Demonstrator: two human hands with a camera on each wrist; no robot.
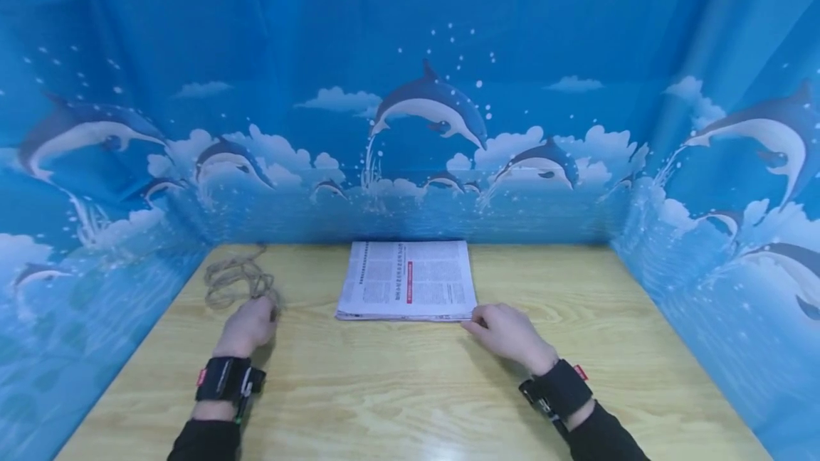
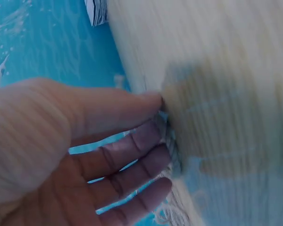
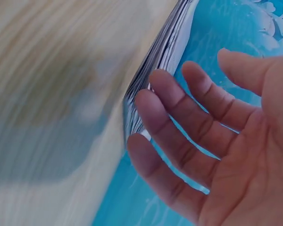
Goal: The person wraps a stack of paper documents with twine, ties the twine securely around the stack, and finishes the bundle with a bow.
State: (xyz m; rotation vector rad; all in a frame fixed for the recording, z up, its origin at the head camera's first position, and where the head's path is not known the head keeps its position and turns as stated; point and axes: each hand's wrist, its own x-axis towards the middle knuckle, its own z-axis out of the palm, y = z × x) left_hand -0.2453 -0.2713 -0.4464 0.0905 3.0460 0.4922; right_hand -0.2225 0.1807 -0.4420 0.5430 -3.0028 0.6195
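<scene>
A loose bundle of thin beige twine (image 1: 233, 277) lies at the table's back left. My left hand (image 1: 248, 326) is at its near end; the left wrist view has thumb and fingertips closing on a strand of the twine (image 2: 169, 136), partly hidden by the fingers. A folded stack of newspaper (image 1: 384, 283) lies flat at the back middle. My right hand (image 1: 509, 333) is at its near right corner. In the right wrist view the relaxed, parted fingers (image 3: 153, 113) overlap the layered edge of the newspaper (image 3: 167, 49), with the thumb held apart.
The light wood-grain table (image 1: 397, 383) carries both things. A blue curtain with dolphins (image 1: 410, 212) stands along the back and both sides, right behind the newspaper. Black straps (image 1: 564, 388) with small cameras circle both wrists.
</scene>
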